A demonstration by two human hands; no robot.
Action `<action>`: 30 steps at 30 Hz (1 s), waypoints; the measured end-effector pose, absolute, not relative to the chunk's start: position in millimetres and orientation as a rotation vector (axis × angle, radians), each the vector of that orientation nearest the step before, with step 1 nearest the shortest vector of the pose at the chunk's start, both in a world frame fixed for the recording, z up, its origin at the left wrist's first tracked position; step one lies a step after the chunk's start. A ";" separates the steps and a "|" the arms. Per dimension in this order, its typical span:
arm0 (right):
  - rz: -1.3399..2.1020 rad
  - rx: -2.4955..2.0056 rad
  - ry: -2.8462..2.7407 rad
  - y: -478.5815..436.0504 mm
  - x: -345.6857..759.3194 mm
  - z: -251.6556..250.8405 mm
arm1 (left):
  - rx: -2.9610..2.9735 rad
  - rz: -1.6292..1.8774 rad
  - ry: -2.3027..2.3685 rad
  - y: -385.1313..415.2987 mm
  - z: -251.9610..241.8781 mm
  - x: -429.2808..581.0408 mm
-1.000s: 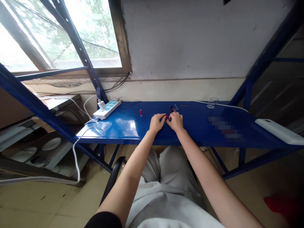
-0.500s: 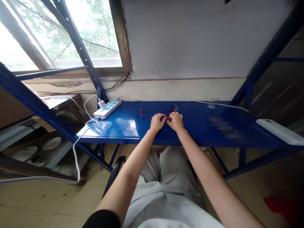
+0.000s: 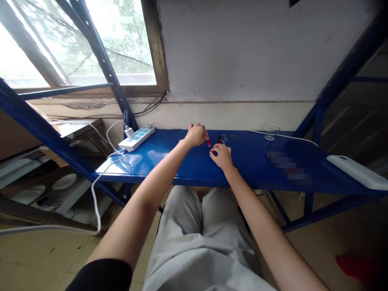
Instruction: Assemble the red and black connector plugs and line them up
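My left hand [image 3: 197,134] is raised over the back of the blue table, its fingers closed on a small red tube [image 3: 208,142] with a pale lower end. Nearer the front, my right hand [image 3: 222,156] hovers with thumb and index finger curved towards each other and a small gap between them; I make out nothing held there. Just behind it lie small red and black pieces [image 3: 219,140] and a cluster of clear pieces [image 3: 224,139]. A second red piece [image 3: 179,141] shows only slightly past my left wrist.
Several tiny metal parts [image 3: 235,137] lie in a row behind my right hand. A clear cup [image 3: 272,133] stands at the back right of the blue table [image 3: 251,161], with a white case-like object [image 3: 357,171] at its right end. A power strip [image 3: 137,138] sits at the left.
My hands were together over a red piece and are now apart. My left hand has moved up and away with the red tube; my right hand has barely moved.
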State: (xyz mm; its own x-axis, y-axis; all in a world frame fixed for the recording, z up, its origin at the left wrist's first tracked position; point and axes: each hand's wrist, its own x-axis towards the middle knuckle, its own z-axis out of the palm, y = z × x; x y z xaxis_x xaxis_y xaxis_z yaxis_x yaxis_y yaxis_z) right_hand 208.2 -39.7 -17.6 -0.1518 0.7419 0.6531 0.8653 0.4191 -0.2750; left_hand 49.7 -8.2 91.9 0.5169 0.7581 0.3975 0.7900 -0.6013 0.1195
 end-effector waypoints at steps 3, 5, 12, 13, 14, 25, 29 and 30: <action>-0.165 -1.371 -1.940 -39.8 208.5 -17.8 | -2.625 -0.496 -1.396 4.1 112.0 36.2; -0.134 -1.374 -1.941 -40.3 209.1 -17.6 | -2.609 -0.419 -1.390 10.8 117.4 24.9; -0.085 -1.356 -1.954 -39.6 211.0 -19.3 | -2.552 -0.171 -1.475 17.4 107.4 -2.7; -0.085 -1.355 -1.956 -39.2 211.1 -19.9 | -2.545 -0.150 -1.494 16.8 105.7 -4.6; -0.084 -1.356 -1.957 -38.7 211.3 -20.4 | -2.540 -0.137 -1.510 16.3 104.2 -6.2; -0.085 -1.368 -1.949 -38.7 210.2 -20.1 | -2.482 -0.132 -1.560 19.2 87.4 -19.3; -0.095 -1.382 -1.960 -38.9 210.6 -19.9 | -2.487 -0.142 -1.618 21.4 82.7 -23.6; -0.096 -1.385 -1.963 -38.8 210.6 -20.0 | -2.489 -0.155 -1.625 21.6 82.1 -24.6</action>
State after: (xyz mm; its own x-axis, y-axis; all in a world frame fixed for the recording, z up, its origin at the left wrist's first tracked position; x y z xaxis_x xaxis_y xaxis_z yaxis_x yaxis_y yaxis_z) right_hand 210.6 -38.8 -20.0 -0.1628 0.7914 0.5893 0.8453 0.4199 -0.3304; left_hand -24.6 21.6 82.1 0.4026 0.8982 0.1767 0.9154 -0.3943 -0.0812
